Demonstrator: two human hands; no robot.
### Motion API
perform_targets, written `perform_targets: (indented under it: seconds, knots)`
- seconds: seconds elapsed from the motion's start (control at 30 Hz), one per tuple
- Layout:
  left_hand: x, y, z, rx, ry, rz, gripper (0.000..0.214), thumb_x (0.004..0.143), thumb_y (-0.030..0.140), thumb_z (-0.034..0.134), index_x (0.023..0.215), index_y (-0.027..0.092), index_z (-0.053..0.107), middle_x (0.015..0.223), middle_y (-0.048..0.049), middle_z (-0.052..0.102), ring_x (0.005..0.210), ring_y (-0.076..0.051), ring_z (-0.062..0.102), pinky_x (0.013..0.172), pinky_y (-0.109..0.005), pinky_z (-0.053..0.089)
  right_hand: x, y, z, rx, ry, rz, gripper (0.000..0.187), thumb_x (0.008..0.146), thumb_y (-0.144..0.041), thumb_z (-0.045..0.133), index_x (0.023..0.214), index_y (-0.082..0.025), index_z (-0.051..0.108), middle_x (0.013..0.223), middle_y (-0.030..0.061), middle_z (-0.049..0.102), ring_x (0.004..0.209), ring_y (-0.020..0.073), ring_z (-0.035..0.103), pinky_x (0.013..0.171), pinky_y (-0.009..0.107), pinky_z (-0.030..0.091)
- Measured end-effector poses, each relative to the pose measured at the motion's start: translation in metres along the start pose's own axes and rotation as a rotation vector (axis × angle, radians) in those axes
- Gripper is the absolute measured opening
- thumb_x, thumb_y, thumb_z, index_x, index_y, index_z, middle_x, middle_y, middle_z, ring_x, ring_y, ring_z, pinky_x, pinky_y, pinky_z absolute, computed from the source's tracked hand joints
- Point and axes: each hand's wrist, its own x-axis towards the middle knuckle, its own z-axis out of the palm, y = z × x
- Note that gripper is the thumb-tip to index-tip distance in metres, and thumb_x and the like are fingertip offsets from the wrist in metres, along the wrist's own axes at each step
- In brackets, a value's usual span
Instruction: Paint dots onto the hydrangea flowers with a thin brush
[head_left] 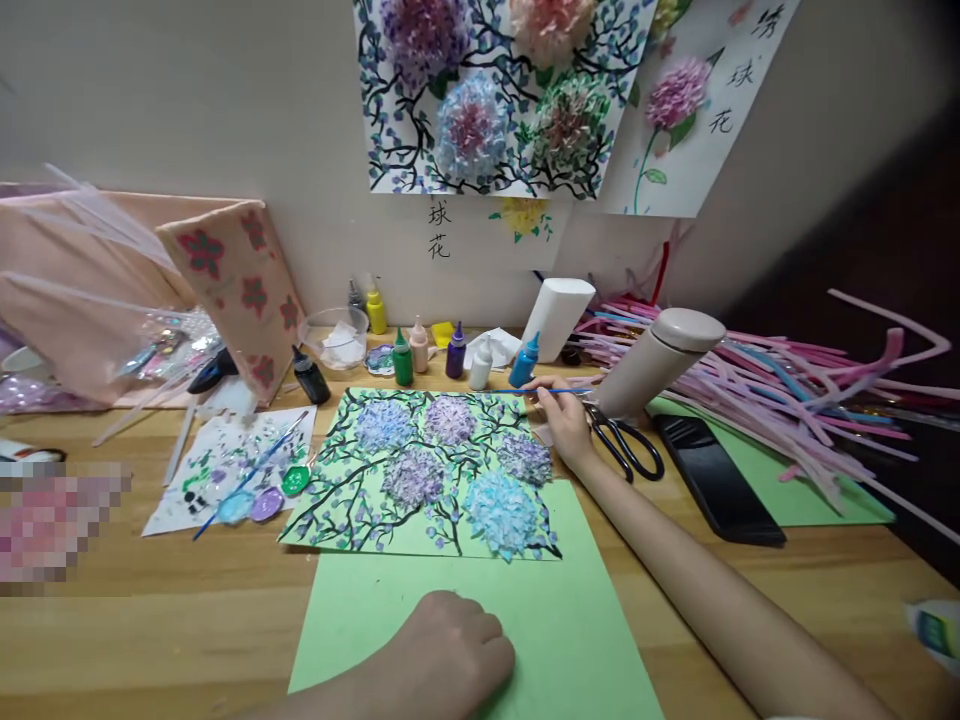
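Observation:
A green sheet with a flower painting point(439, 470) of purple and blue blooms and dark branches lies on the wooden table. My right hand point(562, 415) reaches to its top right corner and pinches a thin blue paintbrush point(559, 391), whose tip points left over the painting's edge. My left hand point(450, 655) rests as a closed fist on a plain green sheet point(570, 620) near the front edge; nothing shows in it.
Several paint bottles point(427, 355) stand behind the painting. A splattered paper palette point(225, 470) with another brush lies left. Scissors point(622, 440), a beige flask point(660, 365), a black phone point(716, 480) and a heap of pipe cleaners point(780, 385) are on the right.

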Motion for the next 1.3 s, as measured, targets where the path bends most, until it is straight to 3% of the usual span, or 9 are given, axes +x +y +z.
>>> perform_targets:
  seconds: [0.33,0.7,0.97,1.1,1.3]
  knots:
    - [0.0010,-0.0029,0.0096,0.005,0.164,0.032,0.027,0.078,0.016,0.054,0.062,0.018,0.033,0.057,0.0040,0.047,0.047,-0.011,0.037,0.042,-0.027,0.017,0.0005,-0.0026,0.0010,-0.012,-0.111,0.037,0.022,0.088,-0.037,0.043,0.090,-0.020,0.057,0.085,0.0038,0.062,0.095,0.0190,0.057,0.079,0.031,0.045]
    - [0.0008,-0.0023,0.0058,0.026,0.052,0.036,0.026,0.084,0.019,0.049,0.064,0.018,0.033,0.058,0.0027,0.046,0.049,-0.011,0.040,0.042,-0.027,0.019,0.0002,0.0014,0.0017,-0.049,-0.168,0.040,0.023,0.089,-0.036,0.043,0.094,-0.021,0.059,0.090,0.0042,0.062,0.097,0.0191,0.057,0.080,0.031,0.045]
    - [0.0009,-0.0020,0.0055,0.010,0.067,0.028,0.027,0.077,0.017,0.055,0.062,0.018,0.033,0.058,0.0040,0.046,0.047,-0.010,0.039,0.041,-0.027,0.021,0.0001,0.0038,0.0017,-0.057,-0.189,0.056,0.022,0.089,-0.035,0.043,0.096,-0.020,0.058,0.094,0.0038,0.060,0.093,0.0174,0.056,0.081,0.029,0.043]
    - [0.0013,-0.0013,0.0039,0.027,0.036,0.026,0.028,0.080,0.020,0.054,0.062,0.018,0.033,0.057,0.0037,0.046,0.047,-0.010,0.040,0.041,-0.027,0.020,-0.0006,0.0055,0.0015,-0.065,-0.189,0.085,0.023,0.089,-0.036,0.043,0.098,-0.020,0.057,0.093,0.0031,0.060,0.084,0.0157,0.057,0.078,0.029,0.044]
    - [0.0002,-0.0020,0.0056,0.016,0.047,0.035,0.026,0.082,0.019,0.051,0.063,0.019,0.032,0.058,0.0029,0.046,0.048,-0.011,0.039,0.042,-0.027,0.019,0.0004,0.0037,0.0016,-0.027,-0.172,0.073,0.022,0.088,-0.036,0.044,0.095,-0.020,0.058,0.090,0.0040,0.063,0.094,0.0188,0.058,0.082,0.031,0.044]
